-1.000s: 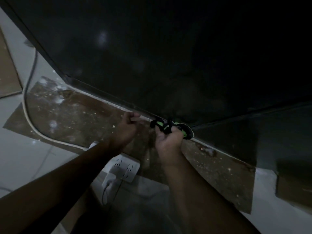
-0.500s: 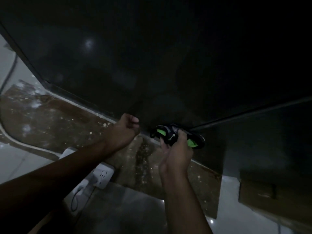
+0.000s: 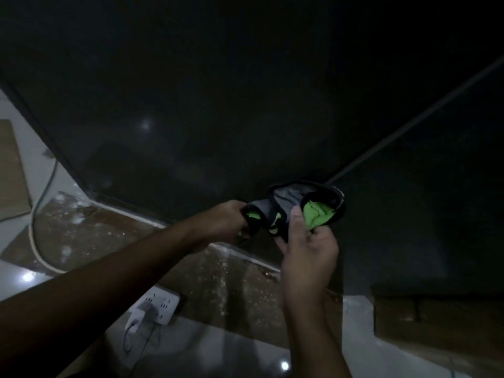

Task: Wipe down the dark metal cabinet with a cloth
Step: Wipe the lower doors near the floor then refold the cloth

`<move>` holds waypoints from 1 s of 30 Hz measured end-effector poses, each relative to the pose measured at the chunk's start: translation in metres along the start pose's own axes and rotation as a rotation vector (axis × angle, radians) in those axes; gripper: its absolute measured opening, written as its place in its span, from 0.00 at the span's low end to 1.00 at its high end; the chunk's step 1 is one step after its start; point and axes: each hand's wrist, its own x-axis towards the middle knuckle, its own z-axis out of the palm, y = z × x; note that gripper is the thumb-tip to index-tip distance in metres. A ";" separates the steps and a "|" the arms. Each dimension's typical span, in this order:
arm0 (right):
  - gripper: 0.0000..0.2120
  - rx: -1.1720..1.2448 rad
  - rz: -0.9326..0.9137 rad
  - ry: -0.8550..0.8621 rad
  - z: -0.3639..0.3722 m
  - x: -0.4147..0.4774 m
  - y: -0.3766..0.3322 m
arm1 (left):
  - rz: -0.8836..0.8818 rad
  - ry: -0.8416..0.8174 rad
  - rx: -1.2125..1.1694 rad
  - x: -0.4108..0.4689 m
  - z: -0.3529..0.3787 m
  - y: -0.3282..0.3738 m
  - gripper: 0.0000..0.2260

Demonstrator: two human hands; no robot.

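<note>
Faces the dark metal cabinet (image 3: 245,91) at close range, with the dim, faintly reflective front filling most of the view and one pale edge line running up to the right from the corner near the hands. Looks down past it onto a pale glossy floor (image 3: 360,323). Sees a brown, white-speckled sheet (image 3: 109,236) laid flat along the cabinet's base, and a tan board (image 3: 11,173) flat on the floor at far left, apart from the sheet. Sees a white cable (image 3: 34,241) curving down across the sheet's left end. Holds both bare forearms out from the lower edge of the view. Pinches the lower right part of the cloth (image 3: 294,205) with the right hand (image 3: 308,252), thumb pressed up beside the green fold, other fingers behind the fabric. Grips the cloth's left end with the left hand (image 3: 226,216), fingers curled around the bunched fabric. Keeps the cloth slung between the two hands, in front of the cabinet's lower front near the corner; cannot tell whether touching the panel. Crumpled, dark-edged, grey outside, bright green inside. Stands over a white power strip (image 3: 163,304) lying on the floor just below the left forearm, at the sheet's near edge, with a white charger (image 3: 136,316) plugged into it.
</note>
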 end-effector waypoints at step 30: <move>0.17 -0.113 0.072 -0.057 -0.071 0.053 0.071 | 0.637 0.728 0.476 -0.047 0.122 0.073 0.17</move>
